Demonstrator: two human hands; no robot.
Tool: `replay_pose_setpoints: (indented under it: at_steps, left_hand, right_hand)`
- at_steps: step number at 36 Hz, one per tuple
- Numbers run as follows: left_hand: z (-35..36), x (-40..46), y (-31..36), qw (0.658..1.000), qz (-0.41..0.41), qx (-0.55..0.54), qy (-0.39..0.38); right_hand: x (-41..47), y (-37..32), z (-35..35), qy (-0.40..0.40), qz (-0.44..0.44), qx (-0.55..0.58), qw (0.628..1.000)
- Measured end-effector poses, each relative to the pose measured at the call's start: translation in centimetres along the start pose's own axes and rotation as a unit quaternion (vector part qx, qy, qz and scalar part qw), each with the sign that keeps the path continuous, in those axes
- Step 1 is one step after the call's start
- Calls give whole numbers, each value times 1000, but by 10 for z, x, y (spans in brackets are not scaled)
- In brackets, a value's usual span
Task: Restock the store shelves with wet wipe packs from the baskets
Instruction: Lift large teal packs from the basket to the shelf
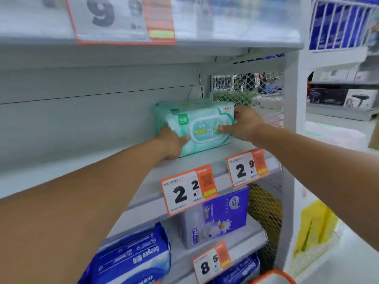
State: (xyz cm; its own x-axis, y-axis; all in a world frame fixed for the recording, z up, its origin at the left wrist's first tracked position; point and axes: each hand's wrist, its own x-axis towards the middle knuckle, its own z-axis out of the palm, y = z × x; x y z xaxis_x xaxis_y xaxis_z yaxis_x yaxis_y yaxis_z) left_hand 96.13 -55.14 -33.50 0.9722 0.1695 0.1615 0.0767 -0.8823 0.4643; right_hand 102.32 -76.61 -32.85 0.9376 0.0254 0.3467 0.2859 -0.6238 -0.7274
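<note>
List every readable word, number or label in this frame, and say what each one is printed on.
"99.9": green wipe pack, gripped by left hand and right hand; its other print is not legible.
"9": top shelf tag.
"2 2": middle shelf tag.
"2 9": right middle tag.
"8 5": lower shelf tag.
"Deegeo", upside down: blue pack.
Purple box: unreadable.

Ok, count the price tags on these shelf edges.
4: one big price tag on the top shelf, two on the middle shelf, one lower down. Others may be out of view.
</note>
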Motion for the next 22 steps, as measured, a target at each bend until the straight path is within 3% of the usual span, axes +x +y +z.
replay_pose_setpoints:
  at_steps: [5,8,11,14,15,17,19,20,21,22]
  left_hand:
    - [0,0,4,1000,-11,23,17]
    - [-3,2,-1,998,-1,51,-27]
    - [-8,2,-7,999,-8,-2,-51]
    - [-18,-11,-6,999,-11,-19,-43]
    - [-23,-22,-4,1000,-5,-5,-17]
    - [-35,-55,0,992,40,19,117]
    - [-35,-109,7,943,147,-58,294]
    - [-26,-138,10,908,219,-123,336]
    - [-8,-169,13,889,274,-174,322]
    - [16,-197,11,894,305,-191,266]
  right_hand:
    - [6,-5,-3,-22,51,17,998]
    - [3,-8,-5,-31,73,31,996]
    - [-6,-14,-11,-44,73,-49,995]
    - [-35,-21,-20,69,7,-116,991]
    - [-54,-23,-23,128,-31,-86,988]
    - [-104,-27,-25,246,-125,15,961]
    - [-157,-17,-19,315,-198,104,922]
    - [-180,-9,-11,334,-219,124,908]
    - [-200,3,1,343,-224,128,903]
    - [-219,15,15,342,-218,120,906]
